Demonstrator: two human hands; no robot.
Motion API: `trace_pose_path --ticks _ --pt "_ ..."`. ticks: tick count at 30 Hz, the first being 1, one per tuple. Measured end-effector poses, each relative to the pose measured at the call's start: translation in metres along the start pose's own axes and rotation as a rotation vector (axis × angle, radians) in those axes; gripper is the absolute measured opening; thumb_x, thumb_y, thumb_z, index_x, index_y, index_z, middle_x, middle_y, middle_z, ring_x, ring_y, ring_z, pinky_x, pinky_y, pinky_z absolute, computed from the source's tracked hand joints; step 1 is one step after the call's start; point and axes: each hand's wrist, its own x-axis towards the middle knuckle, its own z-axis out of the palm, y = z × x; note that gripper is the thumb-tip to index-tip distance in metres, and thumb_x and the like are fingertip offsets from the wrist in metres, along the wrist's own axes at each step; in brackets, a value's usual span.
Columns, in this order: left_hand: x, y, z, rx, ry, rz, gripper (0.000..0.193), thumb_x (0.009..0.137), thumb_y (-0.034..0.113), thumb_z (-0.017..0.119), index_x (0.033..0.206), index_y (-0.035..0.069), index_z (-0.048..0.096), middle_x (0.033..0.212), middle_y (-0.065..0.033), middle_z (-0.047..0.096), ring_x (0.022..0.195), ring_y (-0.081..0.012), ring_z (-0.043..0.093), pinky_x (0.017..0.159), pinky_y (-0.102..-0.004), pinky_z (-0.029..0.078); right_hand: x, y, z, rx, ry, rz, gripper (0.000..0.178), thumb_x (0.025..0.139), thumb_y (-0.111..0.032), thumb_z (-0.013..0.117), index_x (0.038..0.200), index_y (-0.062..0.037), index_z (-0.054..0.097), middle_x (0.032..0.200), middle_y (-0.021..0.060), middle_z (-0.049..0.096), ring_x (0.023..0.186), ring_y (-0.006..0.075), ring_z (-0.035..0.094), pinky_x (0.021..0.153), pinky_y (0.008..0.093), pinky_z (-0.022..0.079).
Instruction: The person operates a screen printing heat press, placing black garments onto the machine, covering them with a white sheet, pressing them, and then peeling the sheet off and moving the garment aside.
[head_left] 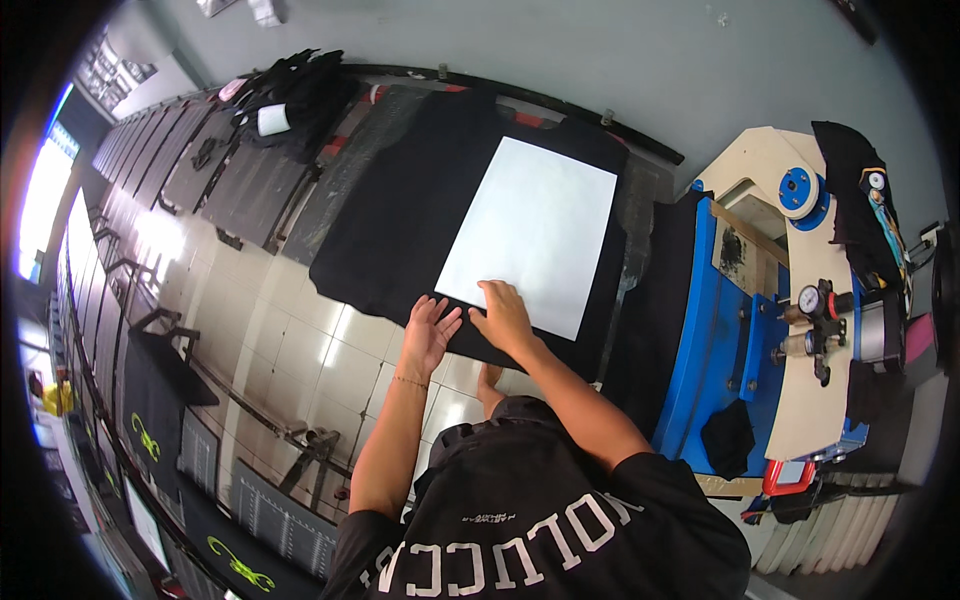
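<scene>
A black T-shirt (392, 205) lies spread on a flat board in front of me. On its right part rests a large white sheet (540, 230), set at a slant. My right hand (505, 318) touches the sheet's near left corner, thumb apart from the fingers, which lie on the white surface. Just left of it, my left hand (430, 335) is at the shirt's near edge, palm partly turned up and fingers spread, with nothing in it.
A blue and cream press-like machine (745, 300) with a gauge (809, 299) stands close on the right. Dark boards (258, 185) run off to the left, with a heap of black cloth (305, 105) on them. More racks line the lower left beyond the tiled floor (345, 345).
</scene>
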Motion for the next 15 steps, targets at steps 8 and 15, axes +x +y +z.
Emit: trace_pose_path --ticks 8,15 --pt "0.021 0.01 0.015 0.098 0.071 0.018 0.058 0.097 0.014 0.055 0.146 0.012 0.023 0.123 -0.0153 0.059 0.08 -0.0164 0.063 0.081 -0.0389 0.056 0.035 -0.005 0.002 -0.066 0.062 0.036 0.048 0.074 -0.022 0.079 0.112 -0.0035 0.056 0.111 0.0111 0.062 0.104 0.0311 0.057 0.085 0.044 0.045" --pt "0.039 -0.007 0.043 1.173 -0.021 0.592 0.044 0.097 0.011 0.054 0.138 0.0 0.044 0.131 -0.0187 0.058 0.108 -0.0256 0.06 0.097 -0.0384 0.046 0.047 0.02 -0.024 0.164 0.158 0.301 0.019 0.087 -0.022 0.067 0.083 -0.0047 0.062 0.079 0.0131 0.066 0.078 0.0357 0.064 0.069 0.0463 0.049"
